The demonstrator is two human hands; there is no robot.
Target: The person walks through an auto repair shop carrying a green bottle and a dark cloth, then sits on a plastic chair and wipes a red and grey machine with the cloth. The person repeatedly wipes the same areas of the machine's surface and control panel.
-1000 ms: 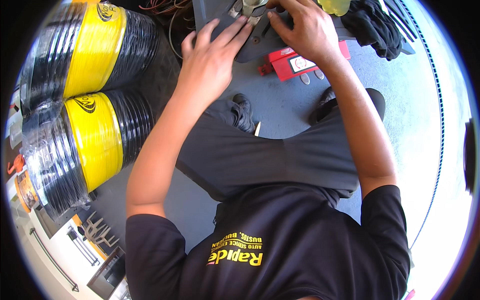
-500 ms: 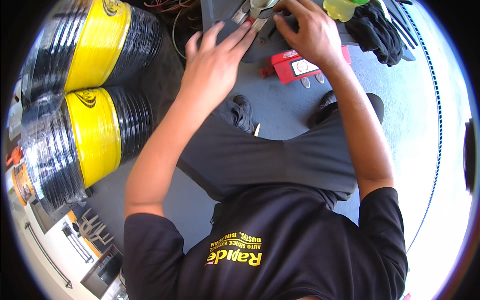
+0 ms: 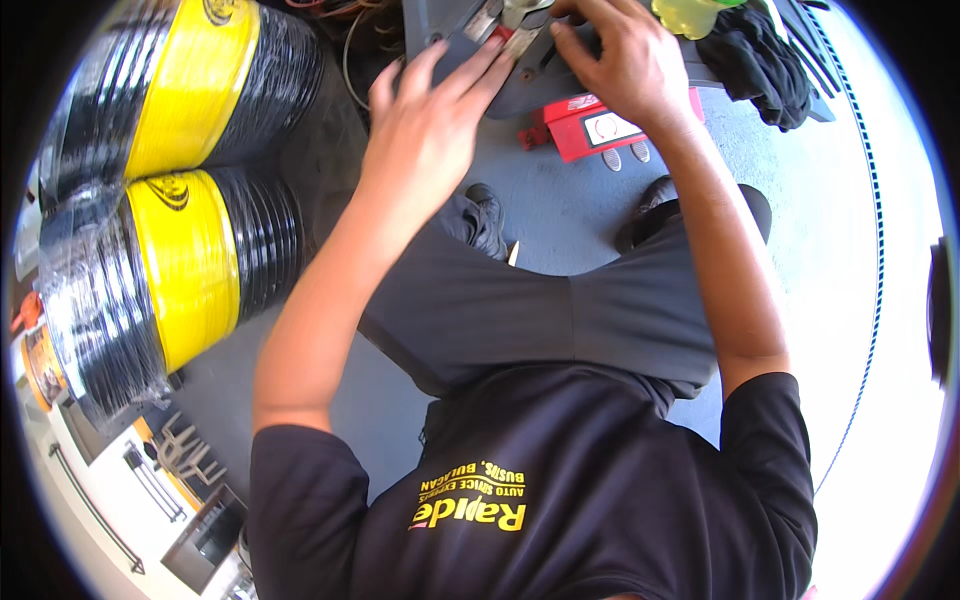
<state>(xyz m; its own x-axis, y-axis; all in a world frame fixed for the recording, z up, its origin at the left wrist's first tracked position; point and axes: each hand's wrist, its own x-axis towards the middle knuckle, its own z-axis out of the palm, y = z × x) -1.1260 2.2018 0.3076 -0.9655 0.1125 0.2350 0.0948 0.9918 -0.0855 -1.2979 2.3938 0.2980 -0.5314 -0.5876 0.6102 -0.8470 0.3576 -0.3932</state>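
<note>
At the top edge of the head view, my left hand (image 3: 422, 125) lies with its fingers stretched and spread over a dark grey work surface (image 3: 428, 18). Its index and middle fingertips touch or nearly touch a small red-and-metal piece (image 3: 503, 33). Just beyond them is a shiny metal part (image 3: 520, 12), cut off by the frame. My right hand (image 3: 630, 65) is beside that part, fingers curled toward it and thumb bent. Whatever lies in the right fingers is hidden. Below the right hand, a red box (image 3: 575, 128) with a white label sits under the surface's edge.
A bottle of yellow-green liquid (image 3: 688, 15) and a crumpled black cloth (image 3: 757, 68) are at the upper right. Two black-and-yellow cylinders wrapped in film stand at left, the nearer one (image 3: 190, 265) below the other. My shoes (image 3: 487, 222) rest on the grey floor (image 3: 560, 225).
The whole view has shifted slightly. Both hands stay in nearly the same place, and the right fingers have moved a little over the metal part.
</note>
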